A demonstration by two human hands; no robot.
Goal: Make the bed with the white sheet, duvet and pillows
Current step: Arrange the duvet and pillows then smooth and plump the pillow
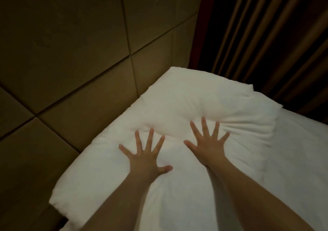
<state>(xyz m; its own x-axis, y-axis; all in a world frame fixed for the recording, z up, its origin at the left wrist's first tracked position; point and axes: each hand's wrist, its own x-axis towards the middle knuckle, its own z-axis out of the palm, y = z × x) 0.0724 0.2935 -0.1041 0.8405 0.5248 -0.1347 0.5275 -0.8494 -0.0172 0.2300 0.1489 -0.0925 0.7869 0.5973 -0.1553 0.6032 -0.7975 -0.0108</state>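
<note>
A white pillow [177, 103] lies at the head of the bed, against the padded headboard. My left hand [145, 154] presses flat on its near left part with fingers spread. Beside it, my right hand [208, 140] presses on the middle of the pillow, fingers also spread, and the fabric creases around its fingertips. White bedding [298, 159] covers the mattress to the right of the pillow. Both forearms reach in from the bottom edge.
A tan padded headboard [71, 62] with square panels fills the left and upper left. Dark brown curtains [266, 35] hang at the upper right, behind the bed's far side.
</note>
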